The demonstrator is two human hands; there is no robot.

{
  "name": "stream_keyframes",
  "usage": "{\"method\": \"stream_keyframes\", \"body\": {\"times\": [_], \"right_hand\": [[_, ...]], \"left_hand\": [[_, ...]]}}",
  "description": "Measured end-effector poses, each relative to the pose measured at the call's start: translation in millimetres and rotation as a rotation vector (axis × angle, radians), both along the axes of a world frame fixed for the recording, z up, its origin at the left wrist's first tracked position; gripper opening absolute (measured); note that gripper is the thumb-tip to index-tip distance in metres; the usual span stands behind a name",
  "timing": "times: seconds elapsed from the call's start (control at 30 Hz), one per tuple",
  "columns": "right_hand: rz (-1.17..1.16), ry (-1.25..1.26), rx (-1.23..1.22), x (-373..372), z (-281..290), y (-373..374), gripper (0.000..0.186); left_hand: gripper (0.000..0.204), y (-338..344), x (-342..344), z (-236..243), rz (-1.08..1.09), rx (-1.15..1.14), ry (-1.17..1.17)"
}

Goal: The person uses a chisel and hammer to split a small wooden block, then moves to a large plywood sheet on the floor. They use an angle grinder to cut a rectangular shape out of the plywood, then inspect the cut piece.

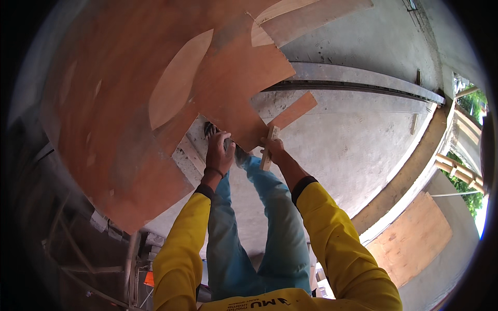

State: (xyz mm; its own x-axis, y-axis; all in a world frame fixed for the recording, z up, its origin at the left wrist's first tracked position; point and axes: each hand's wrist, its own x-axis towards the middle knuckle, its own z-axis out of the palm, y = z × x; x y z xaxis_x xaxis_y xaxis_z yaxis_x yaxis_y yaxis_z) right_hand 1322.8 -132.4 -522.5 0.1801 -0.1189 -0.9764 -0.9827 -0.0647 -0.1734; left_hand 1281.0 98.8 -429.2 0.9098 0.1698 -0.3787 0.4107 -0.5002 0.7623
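Observation:
A large reddish-brown plywood sheet [238,119] with notched edges and pale patches spreads across the upper left. My left hand [219,151] has curled fingers on its near edge, just above my legs. My right hand [275,147] grips a short, pale wooden block [270,140], held upright against the sheet's corner. A narrow reddish plywood strip [294,110] lies beside that block, angled up to the right. My sandalled foot [209,128] shows partly beyond my left hand, beneath the sheet's edge.
A long metal bar [353,76] crosses the grey concrete floor [353,140] beyond the strip. On the right are a concrete ledge [394,181], bamboo poles [456,172], greenery and another plywood panel [410,236]. Dark framing [78,249] and an orange object [149,278] stand at lower left.

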Motion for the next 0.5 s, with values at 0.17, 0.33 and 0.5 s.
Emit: {"method": "stream_keyframes", "body": {"times": [0.17,0.33,0.5], "right_hand": [[0.036,0.019,-0.043,-4,10,-16,0.05],[-0.118,0.0,0.209,-8,77,-68,0.041],[-0.058,0.015,0.216,12,133,-209,0.046]], "left_hand": [[0.032,-24,-15,16,0.0,-0.063,0.18],[0.032,-35,-95,14,0.059,0.066,0.364],[0.033,-86,-133,53,0.306,0.095,0.518]]}}
